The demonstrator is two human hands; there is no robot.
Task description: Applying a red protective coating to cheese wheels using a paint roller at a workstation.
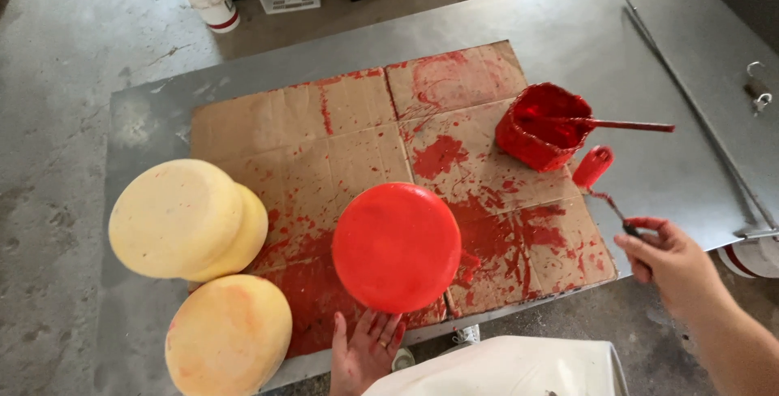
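While a grey metal table [568,31] fills most of the view, a flattened sheet of cardboard [341,120] is laid across it and is heavily smeared and spattered with red. Three large round wheels are set on its near half: two pale yellow ones stacked at the left [182,217], a third yellowish wheel [229,335] at the near-left corner, faintly tinged with pink, and a red-coated wheel [396,246] near the middle of the front edge, which looks fully covered on its top face. A red-drenched pot [542,126] is seen on the far right of the cardboard, with a red-stained stick [629,126] resting across its rim and reaching out over the bare table. Just beside the pot, a small paint roller [593,166] is held in the air, its sleeve soaked red. Its handle is gripped by the right hand [669,258], the fingers being closed around it. The left hand [365,351] is placed under the near edge of the red wheel, fingers spread open and touching its rim, red stains being visible on them. The coating step is judged to be in hand, with the roller close to the pot; the next move would call for the wheel to be steadied or turned so that its side can be reached without fresh paint being smudged.
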